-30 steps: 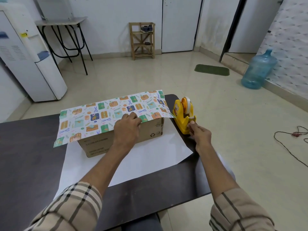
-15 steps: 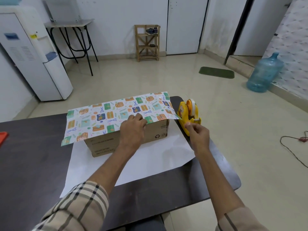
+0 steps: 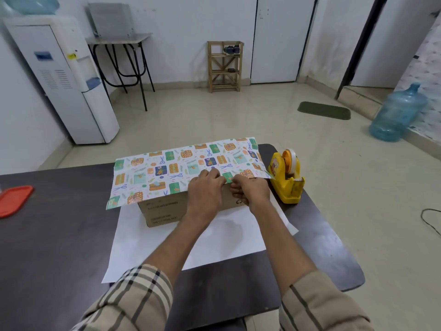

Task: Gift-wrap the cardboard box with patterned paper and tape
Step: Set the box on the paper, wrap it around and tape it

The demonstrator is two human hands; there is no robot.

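A brown cardboard box (image 3: 162, 211) stands on a sheet of wrapping paper whose white underside (image 3: 191, 242) lies on the dark table (image 3: 59, 235). The far part of the paper is folded over the box top, patterned side (image 3: 167, 168) up. My left hand (image 3: 205, 189) presses the paper's near edge onto the box top. Beside it, my right hand (image 3: 250, 191) has its fingers curled at that same edge, pinching what seems a short strip of clear tape; the strip itself is barely visible. The yellow tape dispenser (image 3: 287, 185) sits just right of the box.
A red lid (image 3: 13, 200) lies at the table's left edge. The table's right edge is close behind the dispenser. Beyond are a white water cooler (image 3: 66, 80), a wooden rack (image 3: 224, 65) and a blue water bottle (image 3: 397, 113) on the floor.
My right hand left the tape dispenser and moved left to the paper's edge beside my left hand. My left hand has stayed pressing on the paper.
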